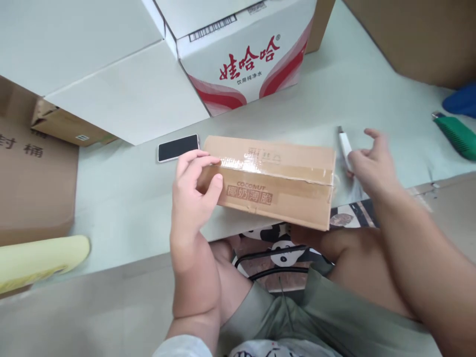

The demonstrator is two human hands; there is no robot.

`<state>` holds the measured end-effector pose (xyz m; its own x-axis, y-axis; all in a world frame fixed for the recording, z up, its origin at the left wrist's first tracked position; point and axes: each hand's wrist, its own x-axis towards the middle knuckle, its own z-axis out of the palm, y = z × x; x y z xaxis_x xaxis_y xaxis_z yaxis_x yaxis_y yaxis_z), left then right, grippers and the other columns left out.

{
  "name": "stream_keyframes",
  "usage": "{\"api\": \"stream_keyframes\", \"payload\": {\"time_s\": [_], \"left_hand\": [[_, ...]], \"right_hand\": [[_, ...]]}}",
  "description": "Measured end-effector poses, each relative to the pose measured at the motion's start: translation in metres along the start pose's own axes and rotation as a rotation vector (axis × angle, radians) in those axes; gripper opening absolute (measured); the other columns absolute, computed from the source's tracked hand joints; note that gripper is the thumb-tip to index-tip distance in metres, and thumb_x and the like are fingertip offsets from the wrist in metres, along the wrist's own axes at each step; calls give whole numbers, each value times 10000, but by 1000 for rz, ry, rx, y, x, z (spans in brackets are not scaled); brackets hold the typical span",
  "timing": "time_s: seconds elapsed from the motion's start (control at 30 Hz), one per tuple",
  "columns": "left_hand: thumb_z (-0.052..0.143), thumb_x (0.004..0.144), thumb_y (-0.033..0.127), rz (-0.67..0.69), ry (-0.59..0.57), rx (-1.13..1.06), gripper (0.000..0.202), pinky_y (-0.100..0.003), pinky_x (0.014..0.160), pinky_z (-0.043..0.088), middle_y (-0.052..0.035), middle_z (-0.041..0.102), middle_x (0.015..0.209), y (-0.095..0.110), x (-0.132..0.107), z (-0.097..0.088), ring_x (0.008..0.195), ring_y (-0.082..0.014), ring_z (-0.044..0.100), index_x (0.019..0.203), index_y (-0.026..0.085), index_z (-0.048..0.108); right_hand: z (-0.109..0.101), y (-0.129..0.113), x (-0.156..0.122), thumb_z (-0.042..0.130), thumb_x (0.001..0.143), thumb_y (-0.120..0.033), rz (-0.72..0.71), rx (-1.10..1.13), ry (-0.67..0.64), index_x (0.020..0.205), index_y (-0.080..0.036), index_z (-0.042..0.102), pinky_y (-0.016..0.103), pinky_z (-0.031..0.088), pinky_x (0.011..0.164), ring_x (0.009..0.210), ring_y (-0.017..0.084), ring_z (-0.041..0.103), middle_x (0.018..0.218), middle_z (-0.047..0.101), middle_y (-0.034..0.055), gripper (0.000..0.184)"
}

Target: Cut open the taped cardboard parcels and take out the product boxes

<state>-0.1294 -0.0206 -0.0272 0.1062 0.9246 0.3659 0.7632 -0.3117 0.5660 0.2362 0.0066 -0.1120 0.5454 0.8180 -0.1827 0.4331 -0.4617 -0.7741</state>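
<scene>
Head view: the left hand (193,193) has its grip closed on one end of the taped box (275,183), which rests at the counter (334,99) edge. At the far end from that grip, the right hand (372,163) touches a white cutter (345,146); I cannot tell if its grip holds the cutter. This looks like readying to slit the tape, which calls for a firm hold on the cutter.

Bare desk (122,213) lies open left of the brown carton (275,178), up to the phone (177,148). Behind, a white printed box (241,54) walls the way; rightward, open desk runs between a white cutter (345,146) and a green knife (455,133).

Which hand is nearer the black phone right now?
Left. The left hand grips the box right beside the phone; the right hand is past the box's far end.
</scene>
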Motion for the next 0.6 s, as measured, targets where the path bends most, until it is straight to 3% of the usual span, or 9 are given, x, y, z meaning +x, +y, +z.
{"api": "stream_keyframes", "payload": {"time_s": [0.1,0.17,0.23,0.33,0.4,0.53,0.6], "left_hand": [[602,934,250,2,-10,-3,148,-447,1102,552,-65,643,1192,6,-6,-5,1215,-252,648,1050,251,695],[614,929,260,-11,-41,-9,112,-432,1050,564,-57,639,1147,10,-12,-13,1166,-244,650,1015,251,685],[638,927,300,-53,-123,-2,84,-426,990,572,-50,634,1112,16,-18,-24,1099,-238,650,983,246,668],[673,918,360,-153,-299,37,129,-435,921,575,-36,611,1048,26,-28,-39,1010,-234,639,927,239,629],[689,907,362,-201,-339,51,152,-454,954,577,-43,597,1080,30,-31,-41,1067,-251,629,908,237,603],[771,849,372,-198,-307,-45,341,-528,1203,487,-90,492,1471,22,-30,-29,1427,-332,500,1122,253,604],[781,850,382,-175,-352,-138,490,-509,1263,448,-95,439,1560,15,-28,-22,1495,-327,463,1277,265,569]], "right_hand": [[-4,-16,-11,469,562,-139,105,584,-10,1440,-316,373,244,226,462,452,121,376,739,527,-54,901],[-5,-22,-18,460,468,-151,70,759,-17,1353,-337,410,224,150,436,426,98,346,740,514,-67,906],[-4,-21,-22,487,455,-166,-8,807,-23,1268,-331,464,213,187,440,441,85,374,741,506,-65,830],[0,-12,-22,540,546,-289,-158,871,-4,1162,-293,568,240,326,491,533,115,512,735,513,-32,616],[2,-9,-25,564,566,-328,-206,904,26,1086,-275,607,250,351,509,574,135,560,696,500,-30,525],[-2,-24,-51,653,566,-368,-367,929,303,841,-281,498,236,213,409,411,84,331,525,317,-99,328],[-11,-38,-72,659,662,-555,-481,834,260,828,-291,426,250,187,376,384,94,272,506,274,-101,390]]}}
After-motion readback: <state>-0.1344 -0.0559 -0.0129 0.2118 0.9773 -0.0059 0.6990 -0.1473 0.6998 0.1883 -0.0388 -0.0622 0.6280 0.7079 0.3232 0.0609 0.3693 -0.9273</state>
